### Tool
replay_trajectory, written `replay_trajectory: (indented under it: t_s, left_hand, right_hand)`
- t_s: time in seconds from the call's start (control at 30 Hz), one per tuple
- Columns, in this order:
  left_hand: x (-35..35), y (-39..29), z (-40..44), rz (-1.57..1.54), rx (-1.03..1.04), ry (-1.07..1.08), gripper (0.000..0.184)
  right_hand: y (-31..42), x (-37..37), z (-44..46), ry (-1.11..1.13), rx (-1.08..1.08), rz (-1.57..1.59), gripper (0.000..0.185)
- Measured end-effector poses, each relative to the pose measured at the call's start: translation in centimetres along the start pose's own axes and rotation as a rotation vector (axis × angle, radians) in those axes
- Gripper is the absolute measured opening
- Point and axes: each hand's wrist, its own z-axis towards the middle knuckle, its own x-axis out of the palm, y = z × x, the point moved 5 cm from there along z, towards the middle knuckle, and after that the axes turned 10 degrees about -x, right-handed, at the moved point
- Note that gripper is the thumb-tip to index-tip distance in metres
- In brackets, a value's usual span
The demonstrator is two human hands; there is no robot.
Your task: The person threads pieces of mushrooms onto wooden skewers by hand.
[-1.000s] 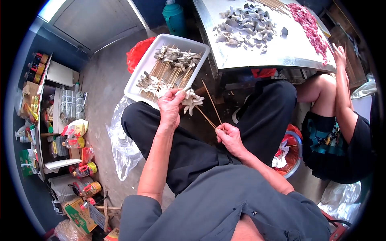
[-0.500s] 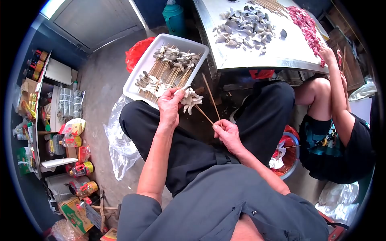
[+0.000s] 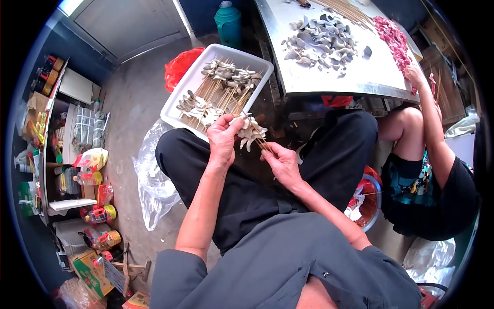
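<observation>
Pale sliced pieces (image 3: 250,133) are threaded on thin wooden skewers between my two hands. My left hand (image 3: 224,136) is closed on the pieces at the front edge of the white tray. My right hand (image 3: 281,164) pinches the skewers (image 3: 263,144) just below the pieces. In the white tray (image 3: 173,102) lie loaded skewers (image 3: 234,77) in two rows, with grey and whitish pieces at their ends.
A metal-topped table (image 3: 329,86) bears grey slices (image 3: 324,44), bare skewers and red meat (image 3: 392,41). At the right a seated person's hand (image 3: 414,76) touches the meat. A lined bucket (image 3: 371,206), a plastic bag (image 3: 154,175) and a thermos (image 3: 228,24) stand or lie around.
My right hand has moved up and left, nearer to the pieces. The skewer that stood apart now lies alongside the others, its tip at the pieces. The other person's hand has moved to the meat.
</observation>
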Motion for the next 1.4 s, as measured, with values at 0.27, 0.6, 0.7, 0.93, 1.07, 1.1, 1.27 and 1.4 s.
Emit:
replay_trajectory:
  t_s: [0.27, 0.6, 0.7, 0.93, 1.07, 1.1, 1.27, 1.4]
  left_hand:
    - [0.3, 0.8, -0.6, 0.016, -0.137, 0.097, 0.015]
    - [1.0, 1.7, -0.9, 0.024, -0.144, 0.148, 0.017]
    - [1.3, 1.8, -0.8, 0.033, -0.130, 0.179, 0.022]
    - [1.6, 0.2, -0.2, 0.112, -0.092, 0.147, 0.029]
    - [0.0, -8.0, 4.2, 0.273, 0.162, 0.076, 0.029]
    - [-0.6, -10.5, 5.7, 0.278, 0.183, 0.055, 0.030]
    - [-0.9, -18.9, 12.6, 0.531, 0.081, 0.001, 0.026]
    - [-1.4, -18.3, 19.6, 0.837, 0.011, 0.137, 0.025]
  right_hand:
    - [-0.8, 0.4, -0.4, 0.041, 0.114, 0.085, 0.015]
    - [-0.9, 0.4, 0.3, 0.045, 0.195, 0.179, 0.024]
    - [-1.0, 0.5, 0.2, 0.028, 0.192, 0.189, 0.025]
    - [-2.3, 0.4, -0.6, 0.007, 0.274, 0.284, 0.026]
    - [-3.3, 0.2, -2.0, 0.071, 0.299, 0.246, 0.031]
    - [-3.6, 0.2, -2.4, 0.087, 0.325, 0.236, 0.034]
    - [-4.0, 0.8, -2.0, 0.149, 0.308, 0.176, 0.037]
    - [-4.8, 0.9, -1.6, 0.164, 0.343, 0.159, 0.038]
